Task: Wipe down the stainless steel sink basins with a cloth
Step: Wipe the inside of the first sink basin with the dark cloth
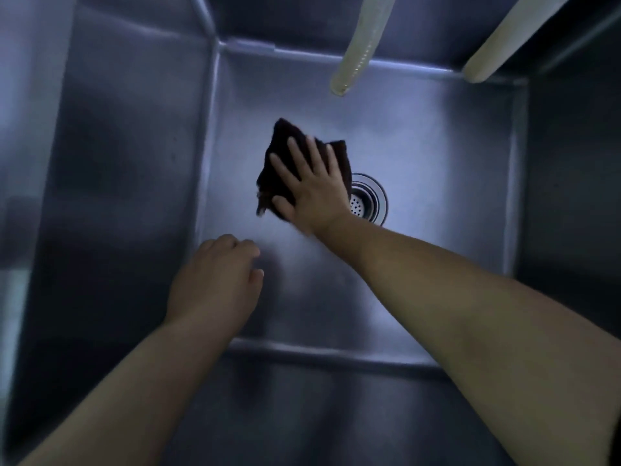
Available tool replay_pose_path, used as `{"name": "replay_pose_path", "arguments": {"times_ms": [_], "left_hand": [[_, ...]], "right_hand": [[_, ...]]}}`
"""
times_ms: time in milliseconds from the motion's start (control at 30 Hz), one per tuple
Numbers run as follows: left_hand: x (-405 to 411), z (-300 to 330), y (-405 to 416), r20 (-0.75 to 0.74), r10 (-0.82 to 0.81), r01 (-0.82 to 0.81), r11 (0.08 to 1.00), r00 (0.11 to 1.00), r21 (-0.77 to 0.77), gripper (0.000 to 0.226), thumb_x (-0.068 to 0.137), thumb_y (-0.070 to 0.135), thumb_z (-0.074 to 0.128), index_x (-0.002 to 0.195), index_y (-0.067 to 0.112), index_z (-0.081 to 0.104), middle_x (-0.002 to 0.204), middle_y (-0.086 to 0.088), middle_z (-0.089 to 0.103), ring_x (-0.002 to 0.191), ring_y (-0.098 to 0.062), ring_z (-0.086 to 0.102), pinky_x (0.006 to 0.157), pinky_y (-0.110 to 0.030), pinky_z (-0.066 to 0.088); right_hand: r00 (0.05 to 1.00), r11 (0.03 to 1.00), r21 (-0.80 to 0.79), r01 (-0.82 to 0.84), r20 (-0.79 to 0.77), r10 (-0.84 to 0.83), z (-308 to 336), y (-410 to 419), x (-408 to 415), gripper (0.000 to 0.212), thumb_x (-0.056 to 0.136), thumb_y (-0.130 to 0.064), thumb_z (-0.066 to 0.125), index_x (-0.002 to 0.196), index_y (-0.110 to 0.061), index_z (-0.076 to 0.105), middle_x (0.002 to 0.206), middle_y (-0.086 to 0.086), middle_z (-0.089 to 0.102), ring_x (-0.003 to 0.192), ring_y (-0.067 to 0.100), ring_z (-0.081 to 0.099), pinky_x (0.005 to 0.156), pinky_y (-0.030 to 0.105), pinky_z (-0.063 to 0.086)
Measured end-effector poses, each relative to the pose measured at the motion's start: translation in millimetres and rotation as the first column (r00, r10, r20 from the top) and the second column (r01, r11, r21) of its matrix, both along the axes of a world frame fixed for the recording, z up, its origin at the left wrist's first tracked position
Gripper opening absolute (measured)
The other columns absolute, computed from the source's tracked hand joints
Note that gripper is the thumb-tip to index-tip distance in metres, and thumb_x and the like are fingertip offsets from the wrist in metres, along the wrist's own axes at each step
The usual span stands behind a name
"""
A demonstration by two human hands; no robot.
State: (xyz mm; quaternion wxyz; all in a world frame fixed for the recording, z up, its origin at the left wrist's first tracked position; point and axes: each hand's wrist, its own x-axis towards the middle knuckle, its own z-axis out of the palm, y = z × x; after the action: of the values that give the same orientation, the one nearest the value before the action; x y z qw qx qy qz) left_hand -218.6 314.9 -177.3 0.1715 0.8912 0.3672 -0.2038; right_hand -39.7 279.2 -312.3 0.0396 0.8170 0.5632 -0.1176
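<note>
Plenty of room on the basin floor (pixel 437 156) to the right and far side. In the way: the right hand (pixel 312 186) flat on the dark cloth (pixel 279 153) mid-floor, the drain strainer (pixel 368 200) just beside it, the left hand (pixel 215 280) hovering near-left, two hoses (pixel 363 45) dangling over the far edge.

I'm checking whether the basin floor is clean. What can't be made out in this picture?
Head view only:
- Floor under the dark cloth: hidden by it and the right hand.
- Drain strainer: partly covered by that hand.
- Two hoses: cut off by the top edge.
- Dim walls: smears unreadable.
</note>
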Motion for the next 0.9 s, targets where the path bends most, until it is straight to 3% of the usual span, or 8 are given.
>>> {"name": "replay_pose_path", "arguments": {"times_ms": [200, 467, 533, 667, 800, 900], "left_hand": [[-3.5, -1.6, 5.4, 0.003, 0.051, -0.052, 0.999, 0.999, 0.017, 0.026, 0.087, 0.026, 0.055, 0.111, 0.018, 0.061, 0.111, -0.008, 0.057, 0.105, -0.029, 0.051, 0.078, -0.038, 0.046], [-5.4, -3.9, 9.2, 0.015, 0.069, -0.069, 0.997, 0.997, 0.023, 0.025, 0.086, 0.024, 0.057, 0.108, 0.015, 0.064, 0.112, -0.013, 0.058, 0.104, -0.032, 0.053, 0.082, -0.039, 0.045], [-5.9, -4.7, 9.0, 0.021, 0.07, -0.071, 0.997, 0.997, 0.036, 0.024, 0.086, 0.024, 0.057, 0.108, 0.015, 0.064, 0.111, -0.012, 0.058, 0.103, -0.032, 0.053, 0.081, -0.038, 0.044], [-5.8, -6.4, 10.7, 0.017, 0.059, -0.06, 0.997, 0.998, 0.055, 0.023, 0.086, 0.026, 0.057, 0.106, 0.016, 0.064, 0.109, -0.012, 0.058, 0.103, -0.032, 0.054, 0.08, -0.038, 0.044], [-7.5, -7.8, 12.4, 0.031, 0.07, -0.072, 0.995, 0.997, 0.066, 0.024, 0.086, 0.025, 0.059, 0.107, 0.016, 0.064, 0.111, -0.012, 0.058, 0.104, -0.032, 0.054, 0.079, -0.036, 0.043], [-9.0, -9.6, 13.7, 0.023, 0.067, -0.068, 0.996, 0.997, 0.058, 0.024, 0.086, 0.025, 0.059, 0.107, 0.014, 0.064, 0.112, -0.013, 0.058, 0.105, -0.032, 0.053, 0.08, -0.036, 0.042]], "right_hand": [[0.934, 0.936, 0.028, -0.351, -0.061, 0.353, 7.1, -83.1, -36.5, 0.07, 0.089, -0.055, 0.041, 0.151, -0.028, 0.02, 0.158, 0.012, 0.014, 0.145, 0.038, 0.005, 0.117, 0.054, 0.003], [0.885, 0.885, 0.063, -0.46, -0.044, 0.463, 9.1, -193.3, 22.3, 0.069, 0.088, -0.055, 0.042, 0.149, -0.026, 0.027, 0.156, 0.01, 0.022, 0.144, 0.036, 0.015, 0.116, 0.053, 0.012], [0.926, 0.925, 0.062, -0.375, -0.027, 0.378, 8.2, -192.9, 48.1, 0.07, 0.087, -0.055, 0.041, 0.148, -0.025, 0.028, 0.156, 0.01, 0.022, 0.144, 0.036, 0.016, 0.115, 0.053, 0.014], [0.999, 0.998, 0.053, -0.033, 0.006, 0.033, 8.9, -167.0, 94.0, 0.073, 0.083, -0.054, 0.038, 0.148, -0.023, 0.027, 0.156, 0.013, 0.022, 0.143, 0.038, 0.019, 0.114, 0.056, 0.016], [0.969, 0.969, 0.029, 0.247, 0.0, -0.247, 8.9, -154.2, 113.3, 0.071, 0.088, -0.053, 0.031, 0.151, -0.024, 0.02, 0.159, 0.011, 0.012, 0.146, 0.034, 0.007, 0.116, 0.049, 0.002], [0.929, 0.928, 0.037, 0.37, -0.008, -0.37, 10.4, -166.9, 97.3, 0.068, 0.091, -0.049, 0.03, 0.151, -0.022, 0.018, 0.159, 0.012, 0.011, 0.146, 0.034, 0.007, 0.115, 0.047, 0.002]]}}
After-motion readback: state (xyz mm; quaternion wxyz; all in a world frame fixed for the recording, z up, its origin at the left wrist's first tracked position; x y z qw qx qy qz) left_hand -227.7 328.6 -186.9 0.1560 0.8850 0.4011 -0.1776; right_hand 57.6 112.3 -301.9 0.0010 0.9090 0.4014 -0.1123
